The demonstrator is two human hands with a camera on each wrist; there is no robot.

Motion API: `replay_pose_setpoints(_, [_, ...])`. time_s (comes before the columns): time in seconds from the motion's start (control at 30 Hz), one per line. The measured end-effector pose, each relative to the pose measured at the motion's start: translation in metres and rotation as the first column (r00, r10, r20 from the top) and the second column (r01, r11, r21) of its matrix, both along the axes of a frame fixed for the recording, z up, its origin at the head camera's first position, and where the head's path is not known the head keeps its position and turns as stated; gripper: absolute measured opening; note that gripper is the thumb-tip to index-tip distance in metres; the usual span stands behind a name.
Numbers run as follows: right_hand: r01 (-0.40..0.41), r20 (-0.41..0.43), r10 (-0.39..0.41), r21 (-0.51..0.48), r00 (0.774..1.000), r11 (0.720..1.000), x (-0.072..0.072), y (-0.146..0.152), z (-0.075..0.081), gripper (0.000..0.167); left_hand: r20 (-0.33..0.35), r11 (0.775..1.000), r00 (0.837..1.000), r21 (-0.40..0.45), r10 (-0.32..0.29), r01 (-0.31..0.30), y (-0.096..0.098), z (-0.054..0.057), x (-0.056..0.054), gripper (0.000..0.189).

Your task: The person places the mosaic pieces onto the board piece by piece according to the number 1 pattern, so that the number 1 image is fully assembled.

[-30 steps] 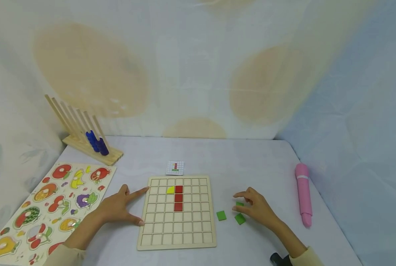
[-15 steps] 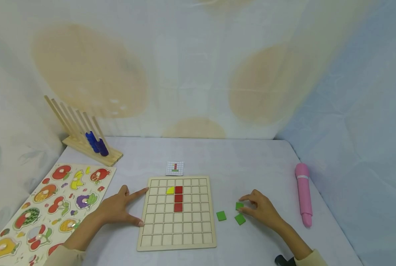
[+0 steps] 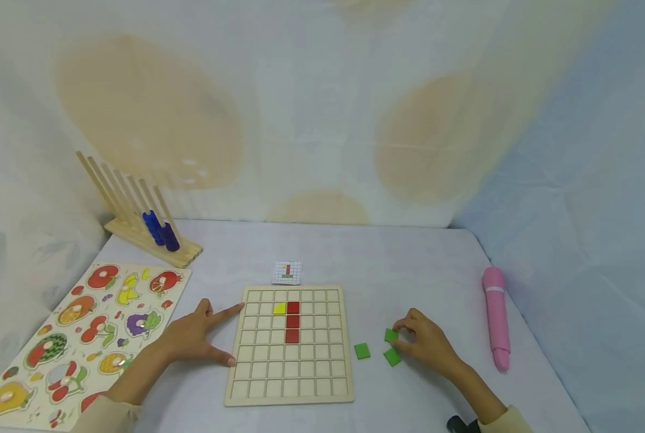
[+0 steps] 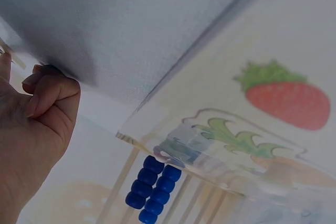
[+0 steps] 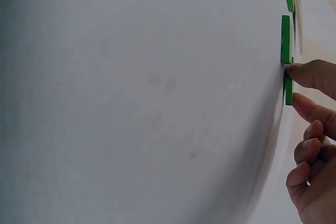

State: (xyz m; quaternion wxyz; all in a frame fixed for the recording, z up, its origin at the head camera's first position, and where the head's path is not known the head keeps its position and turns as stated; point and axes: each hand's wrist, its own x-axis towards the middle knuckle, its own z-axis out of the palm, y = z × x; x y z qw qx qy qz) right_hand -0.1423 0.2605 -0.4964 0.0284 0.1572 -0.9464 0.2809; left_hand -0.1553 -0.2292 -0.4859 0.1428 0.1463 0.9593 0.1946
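One green tile point(image 3: 390, 335): on tbl point(image 3: 431, 270), farthest of 3 from the person, R of grid board point(image 3: 307, 368); square, so no long axis.
R hand point(image 3: 426, 344): at tile's R side, thumb + idx pinching it; clearly the nearer hand.
L hand point(image 3: 192, 335): not gripping; thumb + idx splayed, tips at board's L edge.
Board: btwn L hand & tile.

The table point(image 3: 431, 258) is viewed by the head camera from the near side, above, facing forward and down. By the left wrist camera, the left hand point(image 4: 37, 124) and fruit board point(image 4: 236, 98) are seen close up, tilted; the bead rack point(image 4: 157, 195) is shared with the head view. Green tiles point(image 5: 285, 40) by the right hand point(image 3: 425, 347) are seen edge-on, seemingly from low down, by the right wrist camera, and shared with the head view.
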Motion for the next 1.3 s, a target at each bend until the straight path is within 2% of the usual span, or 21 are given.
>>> replay_pose_setpoints(0.33, [-0.028,0.055,0.035,-0.125,0.998,0.992,-0.003,-0.021,0.01,0.024,-0.017,1.0,1.0,-0.008,-0.002,0.002,0.0,-0.002,-0.001,0.113])
replay_pose_setpoints(0.5, [-0.033,0.048,0.039,-0.114,0.998,0.993,-0.007,-0.035,0.014,0.023,-0.019,1.0,1.0,-0.007,-0.01,0.01,0.0,-0.001,0.0,0.112])
replay_pose_setpoints(0.8, [-0.16,0.045,0.167,-0.136,0.985,0.978,-0.007,-0.069,0.019,0.023,-0.004,1.0,1.0,-0.012,-0.004,0.004,0.0,-0.001,-0.001,0.113])
replay_pose_setpoints(1.03, [-0.207,0.099,0.225,-0.166,0.969,0.964,-0.006,-0.095,0.024,0.021,0.007,1.0,1.0,-0.004,-0.001,0.001,0.001,-0.001,-0.001,0.113])
replay_pose_setpoints(1.3, [-0.275,0.095,0.286,-0.121,0.953,0.954,-0.006,-0.129,0.025,0.021,0.011,1.0,1.0,-0.007,0.009,-0.009,0.001,-0.001,0.0,0.113])
